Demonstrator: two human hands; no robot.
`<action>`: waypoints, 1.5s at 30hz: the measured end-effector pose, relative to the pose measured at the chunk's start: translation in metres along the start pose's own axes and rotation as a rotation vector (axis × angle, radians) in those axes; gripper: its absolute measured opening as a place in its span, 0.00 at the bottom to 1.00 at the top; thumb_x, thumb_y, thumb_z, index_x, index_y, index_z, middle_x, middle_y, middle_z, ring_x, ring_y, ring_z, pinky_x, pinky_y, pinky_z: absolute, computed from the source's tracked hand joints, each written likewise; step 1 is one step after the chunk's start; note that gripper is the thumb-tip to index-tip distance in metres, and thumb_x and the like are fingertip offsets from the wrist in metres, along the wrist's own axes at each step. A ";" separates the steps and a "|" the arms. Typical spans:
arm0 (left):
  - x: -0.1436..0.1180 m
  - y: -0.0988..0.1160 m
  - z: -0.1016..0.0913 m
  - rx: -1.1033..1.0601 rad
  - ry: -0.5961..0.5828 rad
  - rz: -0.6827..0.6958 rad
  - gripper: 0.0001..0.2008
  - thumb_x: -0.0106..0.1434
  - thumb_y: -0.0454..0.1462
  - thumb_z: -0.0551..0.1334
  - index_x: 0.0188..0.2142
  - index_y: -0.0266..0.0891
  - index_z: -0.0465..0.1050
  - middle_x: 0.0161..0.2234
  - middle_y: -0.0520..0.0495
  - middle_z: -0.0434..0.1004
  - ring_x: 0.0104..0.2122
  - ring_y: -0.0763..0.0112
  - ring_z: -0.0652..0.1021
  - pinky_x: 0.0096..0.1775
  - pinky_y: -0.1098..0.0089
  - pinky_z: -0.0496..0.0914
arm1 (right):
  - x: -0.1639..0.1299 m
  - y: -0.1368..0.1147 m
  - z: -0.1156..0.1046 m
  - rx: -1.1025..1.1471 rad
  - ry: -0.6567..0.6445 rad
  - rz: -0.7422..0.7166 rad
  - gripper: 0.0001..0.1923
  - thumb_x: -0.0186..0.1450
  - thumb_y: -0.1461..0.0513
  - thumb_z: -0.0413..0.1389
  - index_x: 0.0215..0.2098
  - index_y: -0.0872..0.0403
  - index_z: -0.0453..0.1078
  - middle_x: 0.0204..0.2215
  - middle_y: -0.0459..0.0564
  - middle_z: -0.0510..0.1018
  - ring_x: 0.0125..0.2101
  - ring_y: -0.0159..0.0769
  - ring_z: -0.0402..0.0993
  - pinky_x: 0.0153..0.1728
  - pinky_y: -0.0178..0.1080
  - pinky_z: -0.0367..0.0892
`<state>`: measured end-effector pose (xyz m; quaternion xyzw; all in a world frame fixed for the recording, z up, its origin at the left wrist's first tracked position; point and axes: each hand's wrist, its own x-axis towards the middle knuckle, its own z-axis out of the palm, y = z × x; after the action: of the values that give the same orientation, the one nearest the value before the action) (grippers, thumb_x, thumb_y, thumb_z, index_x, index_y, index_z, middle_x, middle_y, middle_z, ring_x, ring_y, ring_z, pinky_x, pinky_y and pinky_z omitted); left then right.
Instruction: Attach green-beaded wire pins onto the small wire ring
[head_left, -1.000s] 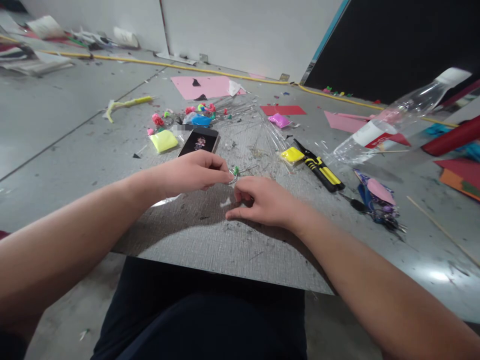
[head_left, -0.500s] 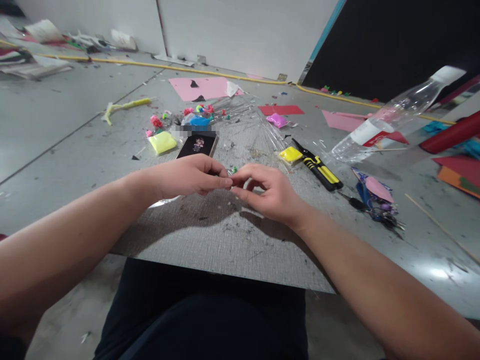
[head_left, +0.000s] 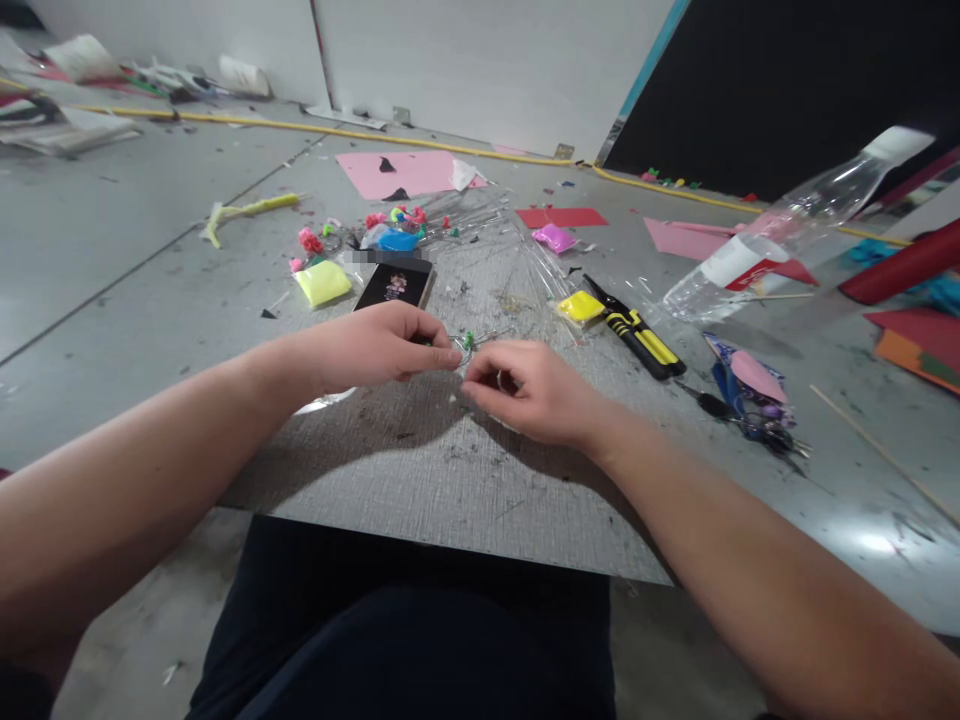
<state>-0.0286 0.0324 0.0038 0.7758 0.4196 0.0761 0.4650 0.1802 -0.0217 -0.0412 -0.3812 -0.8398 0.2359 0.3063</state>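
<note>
A white wall (head_left: 480,70) stands beyond the far edge of the grey, scrap-strewn worktop (head_left: 420,485). Toward its right edge is a clear bottle (head_left: 750,270), presumably there to be out of the elbows' way. In from the middle of the near edge, the person's right hand (head_left: 532,390) is curled, thumb and fingertips almost meeting (whether anything sits between them, one cannot tell). The left hand (head_left: 382,345) has thumb and forefinger pressed together on what looks like thin wire (head_left: 462,356), a pinch that suits something so slight. Pliers (head_left: 646,345) lie with their handles toward the near right corner, probably for an easy grab; a phone (head_left: 394,283) lies just behind the left hand, screen up. A small green piece (head_left: 469,341) shows beyond the fingertips, between the hands, perhaps uncovered so it can be watched.
</note>
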 end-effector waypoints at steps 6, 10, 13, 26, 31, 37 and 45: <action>0.000 0.000 0.000 0.081 0.069 -0.032 0.13 0.59 0.48 0.64 0.31 0.40 0.73 0.20 0.56 0.59 0.20 0.76 0.59 0.24 0.69 0.52 | -0.001 -0.001 -0.004 -0.093 -0.229 -0.018 0.04 0.65 0.66 0.60 0.31 0.55 0.76 0.31 0.48 0.75 0.31 0.32 0.71 0.35 0.37 0.65; 0.001 0.000 0.000 0.063 0.072 -0.020 0.13 0.59 0.48 0.64 0.30 0.41 0.74 0.19 0.55 0.59 0.20 0.75 0.60 0.25 0.68 0.51 | -0.002 0.000 -0.003 -0.096 -0.221 -0.030 0.03 0.66 0.64 0.61 0.34 0.55 0.78 0.34 0.50 0.76 0.35 0.35 0.73 0.39 0.39 0.67; 0.001 -0.002 0.000 0.049 0.071 -0.002 0.14 0.60 0.48 0.64 0.30 0.40 0.73 0.20 0.55 0.59 0.20 0.75 0.60 0.25 0.68 0.52 | -0.002 0.002 -0.002 -0.078 -0.199 -0.042 0.03 0.66 0.64 0.61 0.35 0.54 0.78 0.34 0.50 0.76 0.36 0.36 0.73 0.39 0.40 0.68; 0.004 -0.005 -0.002 -0.001 0.019 0.043 0.12 0.62 0.46 0.64 0.32 0.39 0.74 0.22 0.54 0.65 0.23 0.75 0.66 0.26 0.71 0.59 | 0.001 0.002 0.003 0.180 0.229 0.129 0.01 0.62 0.64 0.63 0.32 0.54 0.76 0.30 0.48 0.80 0.32 0.34 0.75 0.34 0.38 0.68; 0.003 -0.004 -0.001 -0.049 -0.032 0.057 0.09 0.60 0.41 0.65 0.34 0.37 0.77 0.27 0.51 0.75 0.31 0.72 0.76 0.35 0.71 0.68 | -0.001 0.001 0.004 0.212 0.250 0.212 0.07 0.61 0.58 0.65 0.29 0.54 0.77 0.25 0.47 0.80 0.27 0.34 0.74 0.31 0.38 0.68; 0.006 -0.008 0.000 -0.178 -0.058 0.046 0.10 0.60 0.42 0.65 0.35 0.37 0.75 0.37 0.47 0.82 0.41 0.67 0.81 0.44 0.69 0.73 | -0.002 -0.001 0.004 0.135 0.148 0.212 0.09 0.68 0.61 0.55 0.37 0.55 0.77 0.30 0.50 0.82 0.29 0.34 0.77 0.33 0.39 0.69; 0.001 0.002 0.001 -0.056 -0.031 -0.042 0.13 0.63 0.46 0.64 0.30 0.39 0.69 0.26 0.51 0.77 0.19 0.78 0.71 0.23 0.74 0.64 | 0.001 0.000 0.009 -0.060 0.030 0.196 0.07 0.62 0.64 0.62 0.26 0.55 0.73 0.23 0.44 0.75 0.26 0.31 0.69 0.31 0.37 0.62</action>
<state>-0.0266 0.0319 0.0046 0.7547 0.4262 0.0660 0.4945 0.1732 -0.0229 -0.0474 -0.4741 -0.8004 0.2339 0.2827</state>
